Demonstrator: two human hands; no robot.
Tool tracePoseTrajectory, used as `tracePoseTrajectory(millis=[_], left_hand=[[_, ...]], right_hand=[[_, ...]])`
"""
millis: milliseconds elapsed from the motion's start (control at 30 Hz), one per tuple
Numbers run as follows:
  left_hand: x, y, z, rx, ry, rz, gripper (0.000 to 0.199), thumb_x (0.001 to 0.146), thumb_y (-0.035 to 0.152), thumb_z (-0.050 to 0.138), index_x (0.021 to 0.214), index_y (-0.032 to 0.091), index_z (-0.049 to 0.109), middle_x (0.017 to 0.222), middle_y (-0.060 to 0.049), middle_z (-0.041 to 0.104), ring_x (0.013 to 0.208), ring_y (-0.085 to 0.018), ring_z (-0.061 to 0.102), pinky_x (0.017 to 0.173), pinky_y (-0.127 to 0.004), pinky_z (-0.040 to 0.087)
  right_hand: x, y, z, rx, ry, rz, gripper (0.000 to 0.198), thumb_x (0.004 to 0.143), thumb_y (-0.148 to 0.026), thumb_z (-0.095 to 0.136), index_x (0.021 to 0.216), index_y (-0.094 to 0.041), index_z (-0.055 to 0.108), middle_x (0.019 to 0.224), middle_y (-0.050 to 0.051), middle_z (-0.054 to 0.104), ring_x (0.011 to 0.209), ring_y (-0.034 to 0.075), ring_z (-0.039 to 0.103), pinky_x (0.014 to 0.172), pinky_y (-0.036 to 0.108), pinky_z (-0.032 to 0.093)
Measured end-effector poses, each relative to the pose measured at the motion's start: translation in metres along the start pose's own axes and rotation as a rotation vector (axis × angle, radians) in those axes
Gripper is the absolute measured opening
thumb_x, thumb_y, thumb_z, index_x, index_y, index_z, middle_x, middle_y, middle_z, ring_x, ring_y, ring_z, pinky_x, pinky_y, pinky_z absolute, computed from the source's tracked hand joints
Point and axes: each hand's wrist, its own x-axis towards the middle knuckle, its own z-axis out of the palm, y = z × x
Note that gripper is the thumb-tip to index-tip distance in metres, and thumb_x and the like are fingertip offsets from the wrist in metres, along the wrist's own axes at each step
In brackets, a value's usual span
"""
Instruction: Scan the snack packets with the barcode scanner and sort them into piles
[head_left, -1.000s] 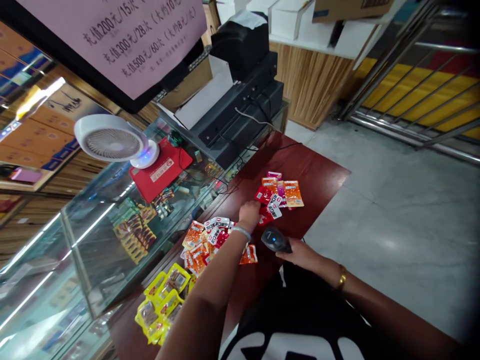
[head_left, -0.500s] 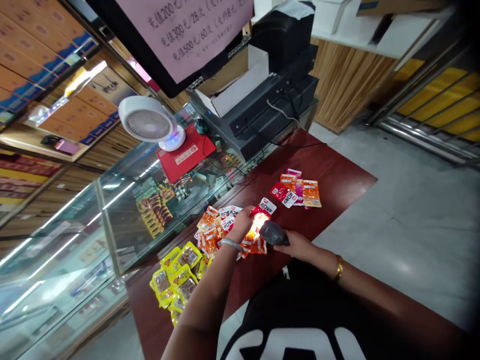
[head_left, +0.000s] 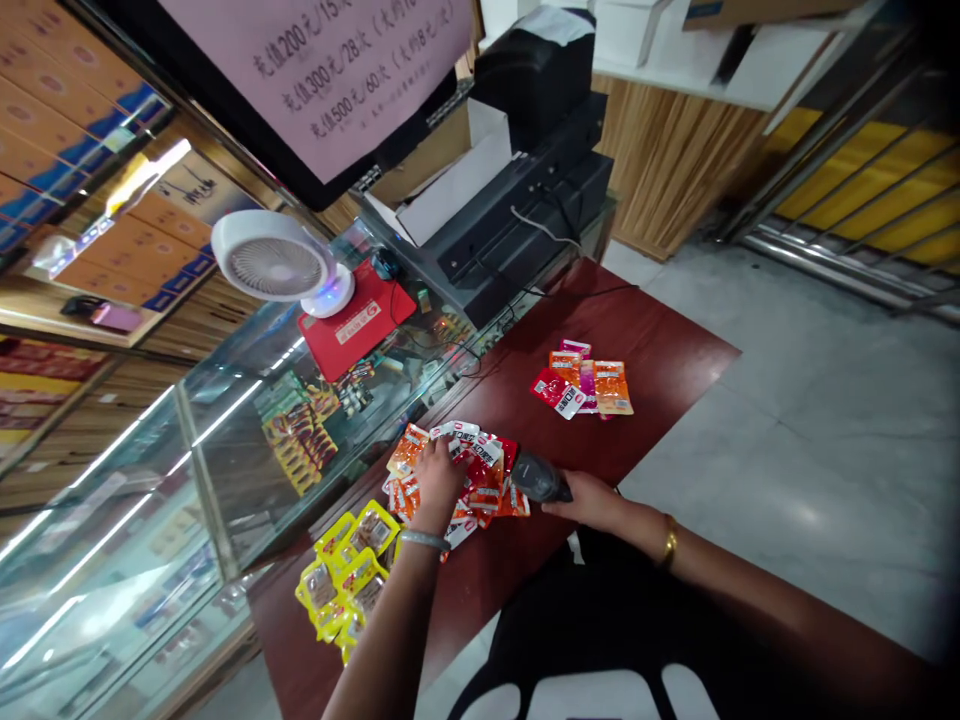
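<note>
Head view: on a dark red tabletop (head_left: pixel 675 345), packets lie in 3 groups. The mixed pile (head_left: pixel 484 478) of red, orange and white packets is in the middle; the yellow packs (head_left: pixel 364 575) are at the near left, and the small cluster (head_left: pixel 587 385) sits farther right, apart from the pile. Judging by this layout, the work is partway: the groups stand separate, but the pile is loose and overlapping, and which packets are finished cannot be told. The left hand (head_left: pixel 439 478) is on the pile's left part, fingers bent; whether it grips a packet is unclear. The right hand (head_left: pixel 589 500) grasps 1 dark scanner (head_left: pixel 538 480), its head at the pile's right edge. Visible: at least 5 packets in the cluster, at least 5 yellow packs; the pile defies counting.
</note>
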Motion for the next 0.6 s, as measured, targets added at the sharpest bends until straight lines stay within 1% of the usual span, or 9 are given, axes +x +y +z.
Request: tracePoseTrajectory(millis=[33,67,167,267,367,400,467,533,600], left_hand=[[0.005,0.013,0.002,0.012,0.041,0.031,0.047,0.081,0.036,0.067,0.124,0.018,0.058,0.125,-0.014,0.061,0.119,-0.028,0.053,0.103,-0.04,0.038],[0.011,0.03,0.005,0.005,0.051,0.075,0.047,0.081,0.037,0.067,0.124,0.018,0.058,0.124,-0.013,0.061,0.118,-0.028,0.053,0.103,-0.039,0.038],[0.035,0.087,0.015,-0.053,-0.015,0.225,0.048,0.081,0.037,0.069,0.125,0.021,0.059,0.121,-0.011,0.062,0.112,-0.025,0.054,0.101,-0.035,0.04],[0.063,0.142,0.023,-0.034,-0.089,0.39,0.06,0.08,0.032,0.069,0.137,0.028,0.051,0.129,-0.009,0.056,0.115,-0.024,0.051,0.101,-0.035,0.038],[0.085,0.181,0.027,0.068,-0.13,0.554,0.059,0.082,0.027,0.067,0.138,0.034,0.05,0.139,-0.008,0.049,0.122,-0.026,0.046,0.103,-0.038,0.036],[0.091,0.189,0.028,0.1,-0.133,0.589,0.056,0.081,0.026,0.066,0.135,0.034,0.052,0.14,-0.008,0.048,0.123,-0.027,0.045,0.102,-0.039,0.037],[0.098,0.196,0.028,0.153,-0.144,0.616,0.051,0.079,0.027,0.068,0.129,0.028,0.058,0.137,-0.011,0.05,0.124,-0.029,0.045,0.102,-0.042,0.037],[0.102,0.194,0.028,0.185,-0.208,0.576,0.047,0.076,0.029,0.071,0.121,0.021,0.061,0.128,-0.014,0.057,0.12,-0.03,0.049,0.1,-0.042,0.039],[0.103,0.183,0.029,0.169,-0.328,0.49,0.046,0.076,0.033,0.071,0.119,0.018,0.061,0.114,-0.015,0.065,0.111,-0.029,0.058,0.093,-0.039,0.044]], right_hand=[[-0.001,0.004,-0.003,0.008,0.016,0.008,0.044,0.073,-0.04,0.076,0.112,-0.02,0.069,0.107,0.008,0.076,0.096,0.03,0.07,0.085,0.039,0.054],[-0.002,0.008,-0.006,0.017,0.032,0.014,0.044,0.073,-0.04,0.075,0.112,-0.02,0.069,0.106,0.008,0.076,0.096,0.03,0.07,0.085,0.039,0.054],[-0.006,0.019,-0.017,0.048,0.099,0.035,0.044,0.075,-0.04,0.074,0.114,-0.02,0.068,0.107,0.008,0.076,0.097,0.03,0.07,0.086,0.04,0.054],[-0.01,0.029,-0.028,0.071,0.17,0.065,0.046,0.075,-0.043,0.074,0.115,-0.02,0.068,0.106,0.008,0.076,0.096,0.03,0.07,0.088,0.041,0.053],[-0.013,0.036,-0.038,0.069,0.227,0.092,0.049,0.075,-0.046,0.073,0.115,-0.019,0.067,0.104,0.008,0.077,0.094,0.03,0.071,0.087,0.042,0.053],[-0.015,0.038,-0.041,0.067,0.232,0.096,0.049,0.076,-0.047,0.073,0.116,-0.018,0.067,0.104,0.009,0.077,0.094,0.03,0.071,0.086,0.041,0.053],[-0.017,0.041,-0.044,0.065,0.234,0.098,0.049,0.077,-0.048,0.072,0.116,-0.018,0.067,0.103,0.009,0.076,0.093,0.03,0.071,0.084,0.04,0.053],[-0.018,0.042,-0.045,0.063,0.238,0.092,0.049,0.078,-0.048,0.071,0.116,-0.018,0.067,0.105,0.009,0.076,0.094,0.03,0.071,0.084,0.04,0.053],[-0.017,0.043,-0.044,0.065,0.247,0.095,0.05,0.077,-0.049,0.072,0.116,-0.019,0.067,0.105,0.009,0.076,0.095,0.03,0.07,0.085,0.04,0.053]])
